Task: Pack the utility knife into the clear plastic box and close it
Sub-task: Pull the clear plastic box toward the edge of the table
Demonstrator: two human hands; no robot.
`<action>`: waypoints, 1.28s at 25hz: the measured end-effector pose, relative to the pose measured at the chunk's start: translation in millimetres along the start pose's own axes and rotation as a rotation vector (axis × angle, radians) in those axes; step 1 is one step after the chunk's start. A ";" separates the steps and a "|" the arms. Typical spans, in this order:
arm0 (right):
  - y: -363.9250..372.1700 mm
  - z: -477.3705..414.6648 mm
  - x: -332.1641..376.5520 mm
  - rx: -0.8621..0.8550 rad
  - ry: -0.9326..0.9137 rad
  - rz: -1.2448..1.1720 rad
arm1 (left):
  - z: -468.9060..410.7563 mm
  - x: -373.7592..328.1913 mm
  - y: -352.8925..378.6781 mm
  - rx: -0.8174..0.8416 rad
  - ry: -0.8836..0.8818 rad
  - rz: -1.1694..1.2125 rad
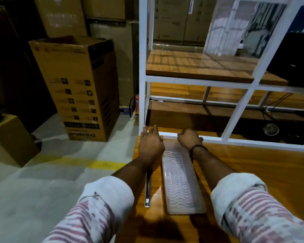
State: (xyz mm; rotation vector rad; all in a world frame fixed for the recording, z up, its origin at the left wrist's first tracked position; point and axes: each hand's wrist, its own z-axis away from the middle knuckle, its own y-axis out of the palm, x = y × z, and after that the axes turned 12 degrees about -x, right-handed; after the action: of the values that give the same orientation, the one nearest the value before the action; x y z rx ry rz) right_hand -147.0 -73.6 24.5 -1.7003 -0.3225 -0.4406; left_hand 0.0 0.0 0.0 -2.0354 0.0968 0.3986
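A long clear plastic box [180, 179] with a wavy ribbed surface lies lengthwise on the wooden table [261, 172]. Left of it, near the table's left edge, lies a slim dark utility knife [147, 192], partly hidden under my left forearm. My left hand [150, 143] hovers flat with fingers spread, just left of the box's far end. My right hand [189, 138] rests at the box's far end with fingers curled down; whether it grips the box I cannot tell.
A white metal shelf frame [186, 79] with wooden boards rises right behind the hands. Tall cardboard boxes [81, 88] stand on the grey floor to the left. A dark case [295, 58] and cables sit on the shelf at right.
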 end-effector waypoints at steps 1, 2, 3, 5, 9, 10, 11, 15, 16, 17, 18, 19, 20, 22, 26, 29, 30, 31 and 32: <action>7.0 -0.6 -5.3 0.029 0.049 -0.012 | 1.9 -3.2 3.1 0.027 -0.032 0.022; 13.2 -1.4 -9.1 0.030 0.081 -0.030 | 2.1 -5.3 6.1 0.034 -0.091 0.071; 21.8 -2.5 -15.5 0.046 0.094 -0.052 | 4.3 -7.6 10.2 0.033 -0.158 0.106; 35.7 -1.8 -24.0 0.067 0.110 -0.090 | 4.7 -10.8 20.8 0.037 -0.221 0.130; 50.3 -1.3 -31.1 -0.015 0.206 -0.151 | 0.0 -11.7 38.3 0.070 -0.272 0.173; 50.9 -0.9 -31.0 -0.029 0.221 -0.148 | -0.8 -13.0 39.6 0.079 -0.294 0.194; 52.7 -1.1 -31.5 -0.041 0.216 -0.149 | -1.0 -13.3 42.7 0.078 -0.299 0.201; 52.7 -2.3 -32.3 -0.105 0.167 -0.125 | 1.8 -12.9 45.7 0.045 -0.286 0.194; 51.5 -0.4 -32.3 -0.121 0.157 -0.117 | 2.3 -12.6 45.3 0.042 -0.286 0.185; 52.5 0.1 -33.1 -0.146 0.145 -0.116 | 2.3 -11.7 47.2 0.035 -0.281 0.177; 50.9 2.0 -31.4 -0.165 0.136 -0.112 | 1.9 -11.7 47.8 0.028 -0.279 0.181; 51.4 1.9 -31.4 -0.187 0.119 -0.111 | 2.3 -11.2 48.5 0.025 -0.274 0.187; 50.3 3.3 -30.1 -0.194 0.115 -0.107 | 2.6 -11.2 47.4 0.024 -0.266 0.194; 51.5 4.3 -29.2 -0.201 0.114 -0.105 | 2.7 -10.8 46.1 0.020 -0.251 0.199; 51.1 3.1 -30.1 -0.212 0.100 -0.098 | 2.2 -10.3 44.9 0.014 -0.227 0.176; 50.8 4.9 -29.0 -0.272 0.055 -0.085 | 2.2 -9.5 47.1 -0.010 -0.183 0.136; 50.4 6.2 -28.2 -0.286 0.048 -0.079 | 2.6 -10.4 46.5 -0.016 -0.178 0.133; 50.8 6.5 -28.0 -0.294 0.042 -0.077 | 2.8 -11.1 46.1 -0.016 -0.183 0.130; 50.6 7.3 -27.5 -0.290 0.047 -0.078 | 3.0 -11.9 45.8 -0.014 -0.189 0.128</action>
State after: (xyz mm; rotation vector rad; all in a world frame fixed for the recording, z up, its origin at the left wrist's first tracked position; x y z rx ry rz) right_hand -147.8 -74.3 -33.5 -1.9603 -0.3026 -0.6070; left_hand -22.7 -20.6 -36.1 -2.0009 0.1094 0.6714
